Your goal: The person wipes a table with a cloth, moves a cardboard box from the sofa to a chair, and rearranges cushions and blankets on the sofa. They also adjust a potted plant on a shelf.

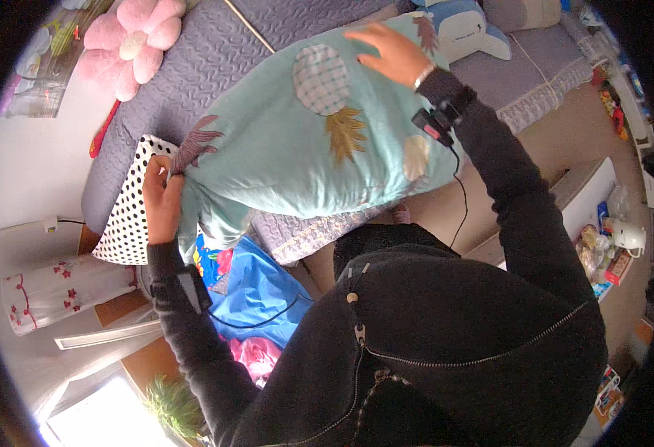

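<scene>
Bedspread runs upper left to upper right, edge partly under cloth; floor shows right. Polka-dot pillow crowds left hand; pink flower cushion upper left. Teal cloth, upper centre: fruit-patterned, rumpled. Left hand pinches its corner; right hand spread over it, contact unclear.

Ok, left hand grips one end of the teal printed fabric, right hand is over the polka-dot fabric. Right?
Not the right hand: the head view shows it over the teal printed fabric, near its far right end. The left hand does grip one end.
</scene>
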### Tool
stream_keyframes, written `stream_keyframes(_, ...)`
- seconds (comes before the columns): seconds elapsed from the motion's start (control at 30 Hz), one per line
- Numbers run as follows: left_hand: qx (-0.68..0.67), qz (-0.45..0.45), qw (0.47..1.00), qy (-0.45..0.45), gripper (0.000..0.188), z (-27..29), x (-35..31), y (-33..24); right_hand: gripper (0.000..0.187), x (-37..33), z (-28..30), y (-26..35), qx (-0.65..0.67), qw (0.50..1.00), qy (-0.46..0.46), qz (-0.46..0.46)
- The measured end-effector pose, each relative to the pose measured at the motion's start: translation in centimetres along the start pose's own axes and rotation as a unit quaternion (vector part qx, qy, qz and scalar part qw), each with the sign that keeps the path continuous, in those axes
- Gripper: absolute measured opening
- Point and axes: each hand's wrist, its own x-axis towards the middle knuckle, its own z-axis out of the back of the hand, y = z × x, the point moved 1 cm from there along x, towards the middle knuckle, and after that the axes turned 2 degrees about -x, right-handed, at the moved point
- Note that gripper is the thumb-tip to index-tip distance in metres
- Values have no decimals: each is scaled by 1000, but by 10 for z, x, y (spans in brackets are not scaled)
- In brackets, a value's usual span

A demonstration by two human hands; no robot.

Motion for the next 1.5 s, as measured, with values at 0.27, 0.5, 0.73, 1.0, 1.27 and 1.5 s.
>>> stream_keyframes(0.27, 136, 75, 984, -84, 18, -35, -3, 213, 43, -226, -141, -85, 146, 901, 251, -323)
stream_keyframes(0.5, 130, 79, 968, 198, 31, -152, -127, 234, 53, -334, -223, -115, 151, 745, 311, -571)
stream_keyframes(0.73, -165, 371, 860, 309, 35, -241, -181, 220, 67, -370, -344, -130, 5, 763, 282, -582)
stream_keyframes(1.0, -220, 355, 866, 275, 46, -276, -166, 212, 26, -242, -303, 37, 582, 651, 259, -412)
stream_keyframes(1.27, -31, 243, 968, -56, 31, -193, -139, 207, 32, -128, -211, 148, 756, 603, 215, -137)
stream_keyframes(1.5, -305, 277, 845, -341, 52, 17, -157, 147, 115, -182, -267, -9, 134, 863, 127, -470)
